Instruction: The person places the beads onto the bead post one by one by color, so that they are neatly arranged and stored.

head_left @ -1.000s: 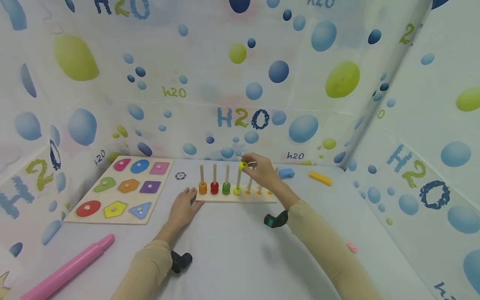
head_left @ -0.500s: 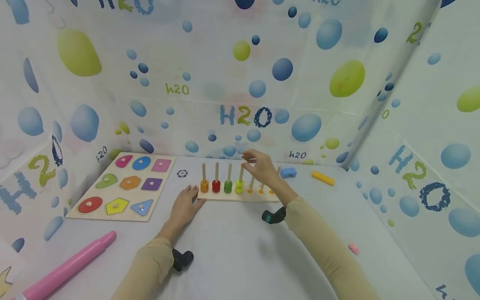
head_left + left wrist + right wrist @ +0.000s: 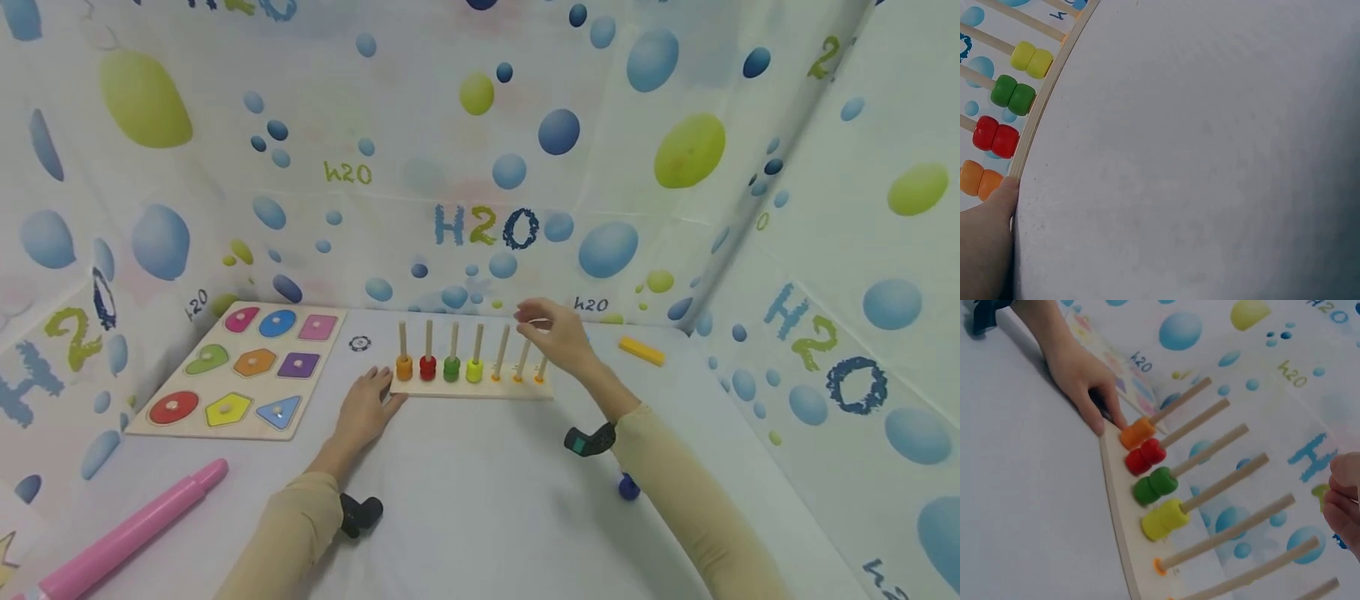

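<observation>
Left hand (image 3: 365,410) flat, steadying peg board (image 3: 472,390) (its 9 o'clock end); right hand (image 3: 558,337) hovers over pegs, fingers loosely curled, empty.

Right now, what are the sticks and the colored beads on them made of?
The sticks look like bare wood: pale tan, matte, unpainted, like the board they stand in. The beads are probably painted wood, though plastic is possible: solid bright orange, red, green and yellow with a smooth, slightly glossy surface. The left hand touches the board's end; the right hand hovers over the sticks.
</observation>
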A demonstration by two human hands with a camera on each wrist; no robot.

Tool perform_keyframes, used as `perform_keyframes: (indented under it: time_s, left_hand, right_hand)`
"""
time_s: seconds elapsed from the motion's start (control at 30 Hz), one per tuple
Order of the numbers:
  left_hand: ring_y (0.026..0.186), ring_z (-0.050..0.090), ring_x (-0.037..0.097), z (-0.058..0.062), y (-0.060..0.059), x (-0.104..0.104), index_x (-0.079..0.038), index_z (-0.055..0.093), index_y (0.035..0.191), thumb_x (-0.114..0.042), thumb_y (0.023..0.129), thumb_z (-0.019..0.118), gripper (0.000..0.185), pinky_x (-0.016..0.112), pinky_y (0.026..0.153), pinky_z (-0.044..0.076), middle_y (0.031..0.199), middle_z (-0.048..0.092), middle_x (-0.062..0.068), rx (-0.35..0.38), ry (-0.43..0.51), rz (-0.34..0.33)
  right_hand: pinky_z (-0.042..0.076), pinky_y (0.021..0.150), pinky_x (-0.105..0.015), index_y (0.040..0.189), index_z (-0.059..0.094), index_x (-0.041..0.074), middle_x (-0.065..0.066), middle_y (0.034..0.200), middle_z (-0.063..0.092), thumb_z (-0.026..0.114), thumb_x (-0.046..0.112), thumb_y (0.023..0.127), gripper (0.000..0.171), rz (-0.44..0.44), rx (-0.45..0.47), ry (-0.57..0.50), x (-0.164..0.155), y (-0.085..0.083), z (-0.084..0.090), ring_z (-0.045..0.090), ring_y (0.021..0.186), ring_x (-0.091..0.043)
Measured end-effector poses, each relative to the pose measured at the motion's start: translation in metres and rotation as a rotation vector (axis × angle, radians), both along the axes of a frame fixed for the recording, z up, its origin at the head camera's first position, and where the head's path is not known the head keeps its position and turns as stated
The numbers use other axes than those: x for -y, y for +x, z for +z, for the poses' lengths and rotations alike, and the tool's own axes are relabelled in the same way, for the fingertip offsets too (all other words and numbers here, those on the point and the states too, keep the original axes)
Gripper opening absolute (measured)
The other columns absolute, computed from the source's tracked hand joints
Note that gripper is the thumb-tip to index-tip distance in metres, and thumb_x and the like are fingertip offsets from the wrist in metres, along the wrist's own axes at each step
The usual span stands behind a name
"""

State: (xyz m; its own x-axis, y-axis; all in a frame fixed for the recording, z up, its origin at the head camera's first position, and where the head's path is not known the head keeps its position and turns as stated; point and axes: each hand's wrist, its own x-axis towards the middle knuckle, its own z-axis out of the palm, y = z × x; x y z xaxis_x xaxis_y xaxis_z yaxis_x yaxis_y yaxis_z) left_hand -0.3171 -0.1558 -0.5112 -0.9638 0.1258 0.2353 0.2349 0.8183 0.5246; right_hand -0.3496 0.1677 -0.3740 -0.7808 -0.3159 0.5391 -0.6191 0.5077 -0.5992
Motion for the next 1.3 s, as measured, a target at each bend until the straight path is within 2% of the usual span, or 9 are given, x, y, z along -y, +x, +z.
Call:
perform_keyframes:
  time_s: [0.2, 0.4, 0.57, 0.73, 0.83, 0.93, 1.1, 1.3]
  left_hand:
    - [0.132, 0.031, 0.044, 0.001, -0.003, 0.002, 0.005, 0.046, 0.135, -0.033, 0.091, 0.062, 0.060, 0.057, 0.109, 0.025, 0.140, 0.042, 0.024, 0.016, 0.005, 0.010]
    - [0.132, 0.031, 0.044, 0.001, -0.004, 0.003, 0.005, 0.046, 0.135, -0.033, 0.091, 0.063, 0.060, 0.057, 0.108, 0.025, 0.140, 0.042, 0.024, 0.012, -0.001, 0.012]
    - [0.131, 0.033, 0.044, 0.003, -0.004, 0.003, 0.005, 0.047, 0.134, -0.034, 0.091, 0.062, 0.060, 0.057, 0.108, 0.026, 0.139, 0.043, 0.025, -0.005, -0.002, 0.013]
    - [0.130, 0.034, 0.045, 0.003, -0.004, 0.003, 0.007, 0.048, 0.133, -0.032, 0.090, 0.064, 0.060, 0.056, 0.108, 0.026, 0.137, 0.045, 0.025, -0.020, -0.008, 0.012]
    - [0.131, 0.033, 0.044, 0.002, -0.003, 0.002, 0.007, 0.048, 0.133, -0.032, 0.090, 0.065, 0.060, 0.055, 0.108, 0.026, 0.137, 0.045, 0.025, -0.009, -0.009, 0.012]
    - [0.132, 0.032, 0.044, 0.000, -0.003, 0.001, 0.006, 0.047, 0.134, -0.032, 0.090, 0.065, 0.061, 0.055, 0.108, 0.026, 0.139, 0.044, 0.024, 0.006, -0.013, 0.008]
    - [0.132, 0.032, 0.043, 0.000, -0.003, -0.001, 0.005, 0.046, 0.135, -0.033, 0.090, 0.064, 0.061, 0.055, 0.108, 0.026, 0.139, 0.044, 0.024, 0.012, -0.017, 0.014]
    - [0.133, 0.031, 0.043, 0.001, -0.001, -0.002, 0.005, 0.046, 0.135, -0.033, 0.091, 0.064, 0.061, 0.055, 0.109, 0.026, 0.140, 0.043, 0.023, 0.020, -0.020, 0.018]
  right_hand:
    - [0.056, 0.080, -0.028, 0.112, 0.062, 0.003, -0.008, 0.102, 0.069, 0.069, 0.006, 0.086, 0.028, -0.054, 0.013, -0.005, -0.042, 0.007, -0.016, 0.065, 0.094, -0.019]
    - [0.055, 0.081, -0.026, 0.114, 0.062, 0.003, -0.008, 0.103, 0.069, 0.069, 0.009, 0.087, 0.029, -0.117, 0.099, -0.021, -0.088, 0.024, -0.038, 0.065, 0.095, -0.021]
    - [0.055, 0.080, -0.025, 0.114, 0.061, 0.001, -0.008, 0.103, 0.069, 0.067, 0.011, 0.088, 0.028, -0.169, 0.154, 0.031, -0.126, 0.041, -0.058, 0.065, 0.094, -0.022]
    - [0.055, 0.081, -0.027, 0.116, 0.060, 0.002, -0.007, 0.103, 0.069, 0.066, 0.015, 0.090, 0.030, -0.214, 0.268, 0.101, -0.153, 0.064, -0.076, 0.065, 0.094, -0.020]
    - [0.055, 0.082, -0.029, 0.116, 0.060, 0.004, -0.005, 0.103, 0.068, 0.066, 0.018, 0.089, 0.031, -0.232, 0.349, 0.154, -0.163, 0.080, -0.086, 0.065, 0.094, -0.019]
    - [0.056, 0.080, -0.028, 0.113, 0.062, 0.004, -0.003, 0.101, 0.068, 0.070, 0.018, 0.086, 0.031, -0.228, 0.379, 0.207, -0.169, 0.093, -0.096, 0.064, 0.093, -0.019]
    - [0.056, 0.075, -0.026, 0.106, 0.065, 0.001, -0.004, 0.096, 0.068, 0.074, 0.014, 0.081, 0.030, -0.209, 0.320, 0.270, -0.168, 0.107, -0.103, 0.065, 0.088, -0.020]
    - [0.057, 0.073, -0.028, 0.104, 0.066, 0.003, -0.003, 0.094, 0.068, 0.073, 0.009, 0.081, 0.026, -0.235, 0.297, 0.297, -0.162, 0.112, -0.101, 0.065, 0.084, -0.018]
